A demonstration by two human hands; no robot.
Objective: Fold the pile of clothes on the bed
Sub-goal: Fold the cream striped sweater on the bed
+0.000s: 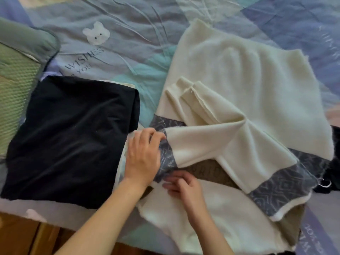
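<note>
A cream sweater with grey-blue patterned bands lies spread over the right half of the bed, its two sleeves laid across the body. My left hand grips the patterned band at the sweater's left edge, fingers curled over the fabric. Just below it, my right hand rests on the cream and brown cloth with its fingers bent onto the fabric near the same band. A folded black garment lies flat to the left of my hands.
The blue patchwork bedspread with a white bear print covers the bed. A green textured pillow sits at the left edge. Dark clothing shows at the far right. The wooden bed frame runs along the bottom left.
</note>
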